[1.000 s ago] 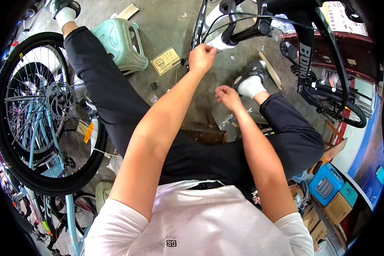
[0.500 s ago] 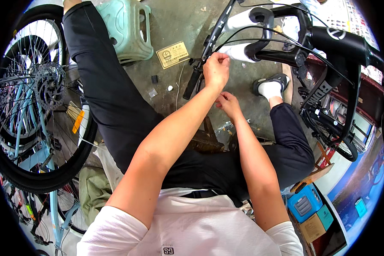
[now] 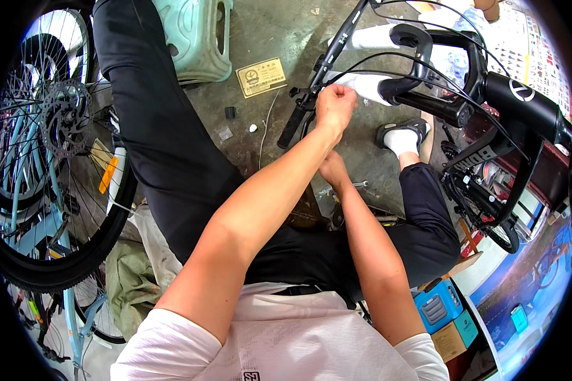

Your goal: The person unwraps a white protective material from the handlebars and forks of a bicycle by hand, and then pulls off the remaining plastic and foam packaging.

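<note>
My left hand [image 3: 335,113] is closed, thumb and fingertips pinched together, beside the brake lever end of a black bicycle handlebar [image 3: 334,52]. Anything in that pinch is too small or hidden to make out. Just left of it, a black handlebar grip [image 3: 292,127] points down toward me. My right hand [image 3: 333,169] is below and partly behind my left wrist, so its fingers are hidden. Thin black cables [image 3: 397,54] loop from the handlebar toward the black stem and frame [image 3: 518,95] on the right.
On the left stands a light blue bicycle with a spoked wheel [image 3: 62,279]. A pale green stool [image 3: 196,38] and a yellow card [image 3: 261,77] are ahead on the floor. A wrench [image 3: 360,184] lies near my right forearm. A blue case [image 3: 440,307] sits at lower right.
My left hand has shifted slightly right, away from the grip. My right hand has drawn lower, its fingers now behind my left wrist. The whole view has shifted a little.
</note>
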{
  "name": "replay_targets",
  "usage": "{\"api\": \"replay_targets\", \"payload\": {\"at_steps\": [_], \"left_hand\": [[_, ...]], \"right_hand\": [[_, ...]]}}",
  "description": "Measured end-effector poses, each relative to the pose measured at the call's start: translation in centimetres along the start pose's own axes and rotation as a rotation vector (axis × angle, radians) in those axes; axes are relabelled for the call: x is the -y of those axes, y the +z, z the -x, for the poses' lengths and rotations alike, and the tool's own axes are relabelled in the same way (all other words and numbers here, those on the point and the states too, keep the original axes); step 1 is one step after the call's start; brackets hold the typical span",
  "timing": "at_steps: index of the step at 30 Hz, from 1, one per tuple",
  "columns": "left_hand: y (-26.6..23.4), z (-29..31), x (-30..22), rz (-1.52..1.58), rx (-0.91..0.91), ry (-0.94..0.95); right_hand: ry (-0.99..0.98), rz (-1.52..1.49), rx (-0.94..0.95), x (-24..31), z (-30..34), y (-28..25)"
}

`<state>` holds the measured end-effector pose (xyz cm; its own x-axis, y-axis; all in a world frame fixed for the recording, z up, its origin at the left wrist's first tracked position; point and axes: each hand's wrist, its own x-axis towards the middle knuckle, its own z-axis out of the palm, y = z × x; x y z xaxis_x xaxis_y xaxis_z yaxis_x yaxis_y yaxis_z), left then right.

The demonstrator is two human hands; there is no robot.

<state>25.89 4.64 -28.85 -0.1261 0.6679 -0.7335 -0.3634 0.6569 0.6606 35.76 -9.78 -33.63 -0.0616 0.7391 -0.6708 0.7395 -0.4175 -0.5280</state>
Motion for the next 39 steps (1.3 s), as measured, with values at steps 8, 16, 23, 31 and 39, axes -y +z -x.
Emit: {"api": "replay_targets", "payload": {"at_steps": [8,16,23,31,39], "left_hand": [[-0.4,0.5,-0.4,0.01,0.066,0.006],[-1.6,0.9,0.1,-0.037,0.103,0.017],[-2.6,0.1,2.0,-0.201,0.087,0.135],[-2.8,0.3,2.3,-0.265,0.016,0.202],[-3.4,0.4,1.1,-0.222,0.015,0.195]], "right_hand": [[0.148,-0.232,0.004,-2.8,-0.5,0.3],[0.183,-0.192,0.023,-0.6,-0.4,-0.3],[0.203,-0.537,-0.138,1.9,-1.1,-2.6],[0.189,-0.963,-0.312,12.7,-3.7,-9.0],[0.166,-1.109,-0.612,13.7,-6.2,-6.2]]}}
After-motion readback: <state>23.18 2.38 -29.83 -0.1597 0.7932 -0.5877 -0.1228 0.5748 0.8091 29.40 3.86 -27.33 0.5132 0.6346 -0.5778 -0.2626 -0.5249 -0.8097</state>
